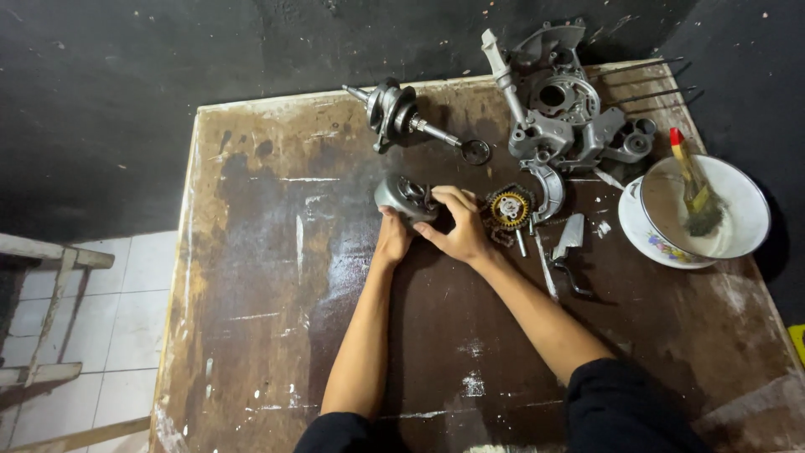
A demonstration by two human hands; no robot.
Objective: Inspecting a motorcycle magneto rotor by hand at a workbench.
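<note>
Both hands on a round grey metal engine part (404, 198), mid-surface.

Left hand (392, 237) cupped under the part from below, gripping it; right hand (457, 228) closed over its right side, fingers (453, 200) curled across the top. Part held just above the worn brown surface (277, 319), toward the far edge. Just right of the right hand: toothed gear with yellow centre (510, 209), chain around it. Crankshaft (398, 113) lying at the far edge. Grey engine casing (560, 117) at far right corner. White bowl (713, 210) holding a brush (696, 184), well right.
</note>
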